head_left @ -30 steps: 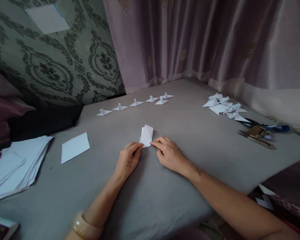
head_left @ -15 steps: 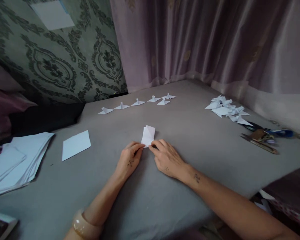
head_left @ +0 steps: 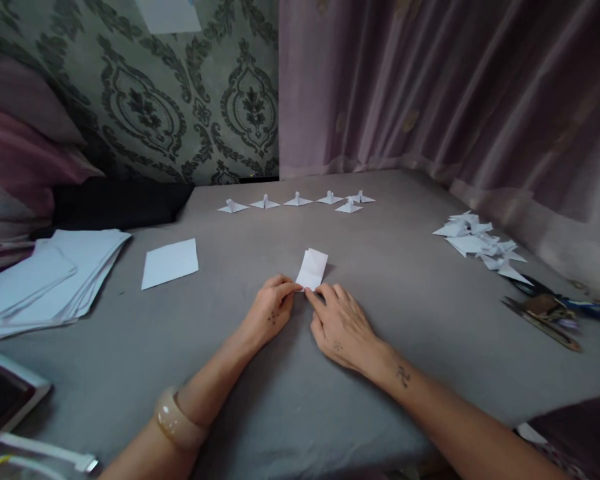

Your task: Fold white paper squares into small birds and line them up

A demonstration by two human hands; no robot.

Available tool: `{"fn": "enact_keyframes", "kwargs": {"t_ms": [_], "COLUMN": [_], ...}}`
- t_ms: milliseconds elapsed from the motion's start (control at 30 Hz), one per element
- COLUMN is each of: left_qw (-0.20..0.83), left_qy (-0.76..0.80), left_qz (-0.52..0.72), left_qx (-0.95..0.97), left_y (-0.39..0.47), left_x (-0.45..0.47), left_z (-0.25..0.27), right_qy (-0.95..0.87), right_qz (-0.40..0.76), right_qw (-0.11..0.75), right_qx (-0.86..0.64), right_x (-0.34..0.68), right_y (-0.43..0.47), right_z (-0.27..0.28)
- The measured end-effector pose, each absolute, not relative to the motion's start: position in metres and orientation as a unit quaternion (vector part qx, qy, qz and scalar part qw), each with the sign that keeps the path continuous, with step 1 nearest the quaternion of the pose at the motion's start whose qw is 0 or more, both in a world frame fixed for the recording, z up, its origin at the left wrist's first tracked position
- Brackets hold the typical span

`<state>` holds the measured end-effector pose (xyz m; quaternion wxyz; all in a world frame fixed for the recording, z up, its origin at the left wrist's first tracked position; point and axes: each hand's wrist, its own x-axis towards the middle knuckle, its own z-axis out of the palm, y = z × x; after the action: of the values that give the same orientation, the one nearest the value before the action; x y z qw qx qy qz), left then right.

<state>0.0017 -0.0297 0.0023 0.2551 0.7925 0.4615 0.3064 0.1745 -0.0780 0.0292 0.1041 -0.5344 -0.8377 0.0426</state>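
Observation:
A small folded sheet of white paper (head_left: pixel 312 269) lies on the grey-covered table in front of me, a diagonal crease across it. My left hand (head_left: pixel 275 308) is closed at its near left corner, thumb and index finger pinching the edge. My right hand (head_left: pixel 343 325) presses its index fingertip on the near edge beside the left fingertips. The other right fingers are bent and slightly apart, with the thumb away from the paper. Beyond stands a row of several folded paper birds (head_left: pixel 298 199), with one bird (head_left: pixel 349 206) in front at the right end.
Left of my hands lie a single white sheet (head_left: pixel 171 264) and a stack of paper (head_left: pixel 87 267). A framed device (head_left: pixel 10 393) and a white cable (head_left: pixel 45 448) sit near left. At right are a heap of folded paper pieces (head_left: pixel 475 241) and scissors (head_left: pixel 543 325).
The view has turned left and tilted down, so the cable now shows. My hands stay at the paper's near edge; the right index finger presses closer to the left fingertips.

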Motion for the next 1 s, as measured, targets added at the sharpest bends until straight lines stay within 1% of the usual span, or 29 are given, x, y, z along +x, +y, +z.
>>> {"fn": "enact_keyframes", "kwargs": {"t_ms": [200,333,767,900,1000], "left_qw": [0.226,0.229,0.244,0.241,0.243], "left_qy": [0.533,0.583,0.583,0.581,0.577], "left_qz": [0.335,0.339,0.349,0.346,0.344], "left_qx": [0.743,0.702,0.692,0.696,0.700], "left_y": [-0.027,-0.027,-0.026,-0.024,-0.024], "left_x": [-0.012,-0.016,-0.015,-0.016,-0.016], "left_z": [0.004,0.006,0.003,0.003,0.004], "right_qy": [-0.845,-0.849,-0.856,-0.853,-0.857], "right_qz": [0.035,0.023,-0.013,-0.017,-0.004], "right_qw": [0.090,0.073,0.006,0.006,0.025], "right_qx": [-0.526,-0.523,-0.517,-0.521,-0.514], "right_x": [0.175,0.171,0.154,0.151,0.156], "right_y": [-0.076,-0.074,-0.067,-0.066,-0.067], "right_z": [0.029,0.031,0.037,0.036,0.035]}}
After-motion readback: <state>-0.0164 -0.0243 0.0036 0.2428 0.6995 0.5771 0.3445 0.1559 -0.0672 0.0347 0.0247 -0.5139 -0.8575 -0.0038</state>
